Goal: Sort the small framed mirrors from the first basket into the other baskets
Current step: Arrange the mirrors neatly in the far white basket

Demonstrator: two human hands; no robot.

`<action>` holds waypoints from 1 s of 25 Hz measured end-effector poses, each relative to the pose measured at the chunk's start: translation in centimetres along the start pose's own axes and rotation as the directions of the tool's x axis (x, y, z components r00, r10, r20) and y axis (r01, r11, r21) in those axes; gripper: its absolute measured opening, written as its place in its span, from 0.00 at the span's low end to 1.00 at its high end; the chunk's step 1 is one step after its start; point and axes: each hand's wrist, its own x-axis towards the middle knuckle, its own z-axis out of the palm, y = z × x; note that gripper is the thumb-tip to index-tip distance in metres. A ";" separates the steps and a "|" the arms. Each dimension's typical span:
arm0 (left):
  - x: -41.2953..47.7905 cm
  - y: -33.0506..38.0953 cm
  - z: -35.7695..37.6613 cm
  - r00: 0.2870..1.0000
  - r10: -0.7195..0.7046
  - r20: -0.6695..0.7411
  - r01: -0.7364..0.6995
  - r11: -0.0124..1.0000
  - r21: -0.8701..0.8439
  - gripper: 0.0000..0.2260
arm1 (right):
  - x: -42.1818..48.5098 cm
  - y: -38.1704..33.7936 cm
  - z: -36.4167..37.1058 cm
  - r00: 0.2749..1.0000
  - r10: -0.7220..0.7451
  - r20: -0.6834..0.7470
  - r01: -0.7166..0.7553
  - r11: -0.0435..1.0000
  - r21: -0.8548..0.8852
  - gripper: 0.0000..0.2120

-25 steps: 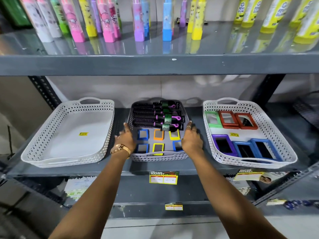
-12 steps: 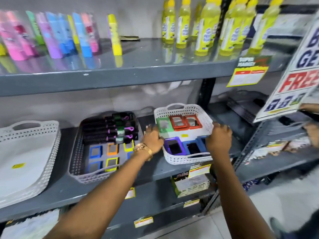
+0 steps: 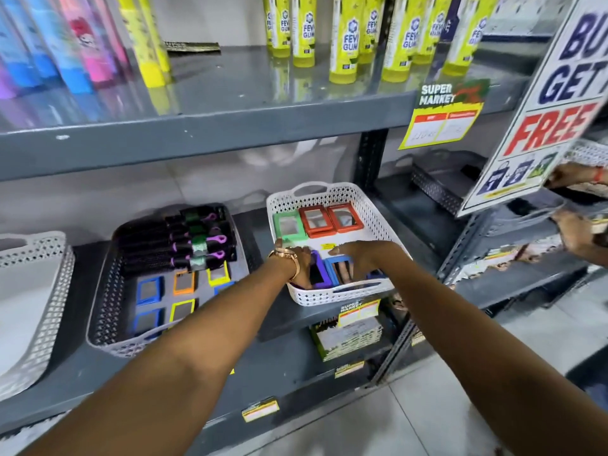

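Note:
The white basket [image 3: 362, 205] on the right holds a green mirror [image 3: 289, 225] and two red mirrors [image 3: 316, 220] at its back. In its front half, my left hand [image 3: 297, 261], with a gold watch, grips a purple-framed mirror [image 3: 320, 271] that is tipped up on edge. My right hand [image 3: 365, 258] holds the top edge of a blue-framed mirror [image 3: 339, 268] beside it, also tipped up. The grey middle basket [image 3: 108, 307] holds black hair brushes [image 3: 184, 245] and several small mirrors, among them a blue one [image 3: 148, 291] and an orange one [image 3: 184, 281].
A white basket [image 3: 33, 291] with nothing in it sits at the far left. Glue bottles [image 3: 342, 37] stand on the shelf above. A promotional sign [image 3: 543, 93] hangs at the right, and another person's hands [image 3: 575, 235] work on the neighbouring shelf.
My hands left the sides of the grey basket, went to the rim of the right white basket, then into it onto the purple and blue mirrors. My view swung right.

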 end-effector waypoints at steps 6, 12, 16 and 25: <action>0.6 0.1 -0.3 1.000 0.002 -0.026 -0.006 0.987 -0.160 0.27 | 3.1 -1.0 -0.1 0.999 -0.008 0.054 0.017 0.988 -0.154 0.43; 1.3 -0.3 -0.1 0.999 -0.016 0.033 0.023 0.973 -0.228 0.34 | 3.6 -0.9 1.0 0.999 -0.022 0.029 0.027 0.982 -0.186 0.44; 1.4 -0.5 -0.1 0.999 -0.007 0.054 0.020 0.970 -0.241 0.34 | 4.1 -0.6 0.8 0.998 -0.062 -0.029 0.056 0.982 -0.178 0.41; 2.1 -0.5 -0.5 0.999 0.025 0.037 -0.014 0.962 -0.272 0.43 | 2.2 1.9 -1.5 0.999 0.028 0.030 -0.016 0.943 -0.333 0.61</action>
